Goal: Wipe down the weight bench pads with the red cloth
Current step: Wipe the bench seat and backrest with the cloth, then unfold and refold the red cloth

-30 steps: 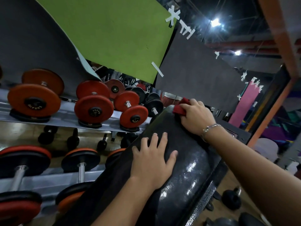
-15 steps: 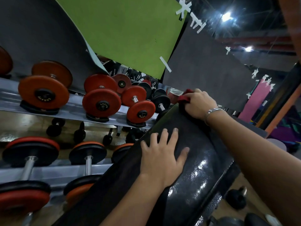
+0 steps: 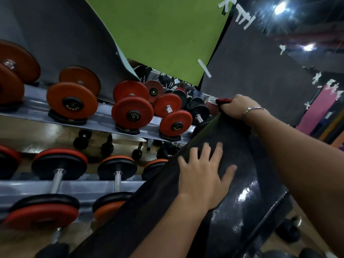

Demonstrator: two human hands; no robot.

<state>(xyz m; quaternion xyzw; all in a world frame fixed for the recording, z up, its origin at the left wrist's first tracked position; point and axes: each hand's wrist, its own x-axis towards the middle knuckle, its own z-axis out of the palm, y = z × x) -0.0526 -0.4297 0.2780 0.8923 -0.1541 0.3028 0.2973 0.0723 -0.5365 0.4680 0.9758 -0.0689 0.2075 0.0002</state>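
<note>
A black glossy bench pad (image 3: 232,205) runs tilted from the lower left up to the right of centre. My left hand (image 3: 202,175) lies flat on the pad's middle with fingers spread, holding nothing. My right hand (image 3: 237,107) grips the red cloth (image 3: 224,101) at the pad's top end. Only a small red corner of the cloth shows past my fingers; the hand hides the remainder. A silver bracelet sits on my right wrist.
A grey two-tier rack (image 3: 104,118) on the left carries several red and black dumbbells (image 3: 132,112). Small black kettlebells (image 3: 107,146) stand on the floor behind it. Green and dark mats (image 3: 167,34) cover the wall. More dumbbells (image 3: 287,231) lie on the floor at lower right.
My right hand has slid the red cloth up to the pad's top edge. My left hand has kept its place flat on the pad. The camera has tilted slightly.
</note>
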